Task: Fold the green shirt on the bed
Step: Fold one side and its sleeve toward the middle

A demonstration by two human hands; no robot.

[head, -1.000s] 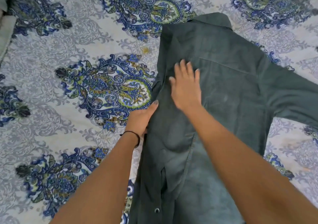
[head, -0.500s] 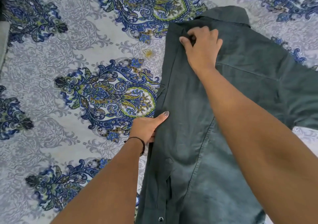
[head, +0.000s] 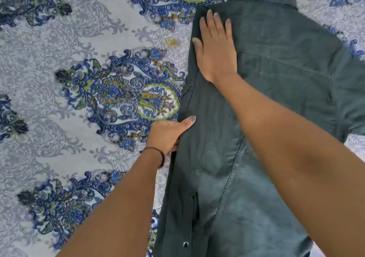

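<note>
The green shirt (head: 276, 63) lies back side up on the bed, collar at the top of the view, its left side folded inward along a straight edge. My right hand (head: 216, 49) rests flat, fingers spread, on the upper part of that folded side below the collar. My left hand (head: 167, 133) grips the folded left edge at mid-length, thumb on top of the cloth and fingers tucked under it. One sleeve runs out of view at the right. A snap button (head: 185, 244) shows near the bottom hem.
The bedsheet (head: 79, 90) is pale grey with blue and green paisley medallions and covers everything left of the shirt. A black band (head: 161, 155) circles my left wrist.
My right hand, pinching the cloth near the collar half a second ago, now lies flat and spread lower on the fold. My left hand has kept its hold on the edge.
</note>
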